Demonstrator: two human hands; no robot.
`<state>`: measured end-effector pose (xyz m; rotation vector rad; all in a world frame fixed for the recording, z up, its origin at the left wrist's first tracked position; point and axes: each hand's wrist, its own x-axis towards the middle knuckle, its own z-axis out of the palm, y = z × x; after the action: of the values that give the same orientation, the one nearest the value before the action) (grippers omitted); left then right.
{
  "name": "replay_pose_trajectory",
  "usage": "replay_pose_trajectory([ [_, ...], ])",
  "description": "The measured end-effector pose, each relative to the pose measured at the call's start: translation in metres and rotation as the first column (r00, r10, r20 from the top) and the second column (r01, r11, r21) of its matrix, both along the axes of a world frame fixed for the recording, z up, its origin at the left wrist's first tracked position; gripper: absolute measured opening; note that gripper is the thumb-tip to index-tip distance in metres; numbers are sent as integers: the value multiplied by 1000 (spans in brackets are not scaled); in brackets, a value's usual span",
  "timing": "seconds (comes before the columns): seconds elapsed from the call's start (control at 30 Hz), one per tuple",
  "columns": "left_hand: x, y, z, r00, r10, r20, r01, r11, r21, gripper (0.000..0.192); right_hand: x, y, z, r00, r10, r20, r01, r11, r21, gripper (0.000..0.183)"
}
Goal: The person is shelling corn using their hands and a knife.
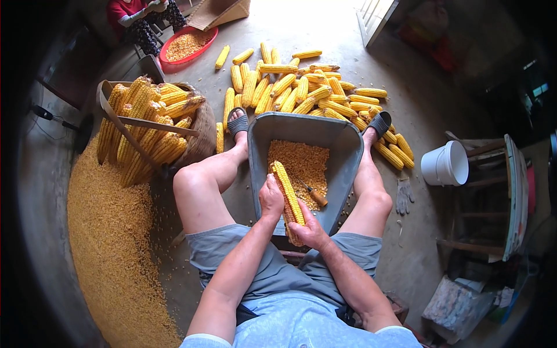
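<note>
A yellow ear of corn (290, 191) slants between my hands, over the near part of a grey tub (343, 145). Kernels line its upper side, while bare reddish cob shows along its lower left; whether that is a second, separate cob I cannot tell. My left hand (271, 198) grips the left side, with the thumb up and most fingers hidden behind. Nearer me, my right hand (312, 227) clasps the lower end from the right. Loose kernels (296, 150) cover the tub's bottom. On them lies a thin metal spike with a wooden handle (317, 196), just right of the ear.
Beyond the tub, whole ears (283, 87) are heaped between my feet. A woven basket (202, 128) full of ears stands left, beside a large kernel pile (104, 243). A white bucket (439, 165) and a glove (404, 195) lie right. Another person (143, 21) sits by a red basin (167, 65).
</note>
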<state>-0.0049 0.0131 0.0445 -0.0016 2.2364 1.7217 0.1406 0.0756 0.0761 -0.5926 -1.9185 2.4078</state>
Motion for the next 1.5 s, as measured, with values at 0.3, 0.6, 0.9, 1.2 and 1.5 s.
replay_pose_trajectory([
  [0.3,-13,2,14,964,-16,264,-35,981,189,67,-1,5,15,998,49,30,-54,977,207,75],
  [0.6,-13,-3,16,978,14,206,-28,997,65,57,-2,4,19,998,28,60,-26,999,-37,76],
  [0.9,-12,2,20,939,-57,338,-48,954,295,49,1,8,17,999,25,42,-33,982,186,77],
  [1.2,-12,2,22,901,-60,430,-125,913,388,51,1,7,9,994,-12,109,11,1000,7,77],
  [1.5,-14,1,20,982,-39,183,37,999,18,63,3,-2,-5,998,60,32,-66,967,247,78],
])
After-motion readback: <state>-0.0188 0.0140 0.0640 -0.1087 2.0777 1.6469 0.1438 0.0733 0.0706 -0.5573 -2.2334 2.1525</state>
